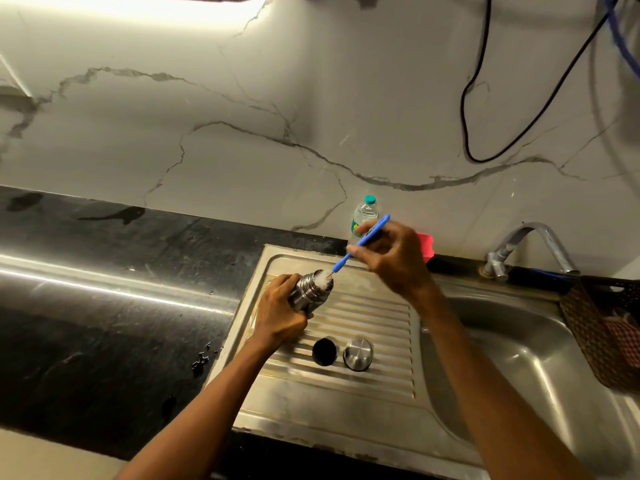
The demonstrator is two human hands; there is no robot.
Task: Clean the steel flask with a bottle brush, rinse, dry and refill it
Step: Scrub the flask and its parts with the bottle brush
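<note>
Item: steel flask, uncapped, tilted with its mouth toward the upper right, held over the ribbed draining board of the steel sink. Left hand gripped the flask body from the left and below, fingers curled round its lower part, mouth left clear. Item: bottle brush, blue handle, white bristle head at the flask mouth, partly inside. Right hand held the handle near its upper end, pinched between thumb and curled fingers, well above the bristles. Item: black inner stopper, lying on the draining board below the flask, apart from both hands. Item: steel cap, just beside the stopper on its right. Item: plastic water bottle, teal cap, upright at the wall behind the right hand. Item: tap, at the sink's back edge. Item: dark woven basket, at the sink's right rim. Item: black table, left of the sink, with water droplets.
</note>
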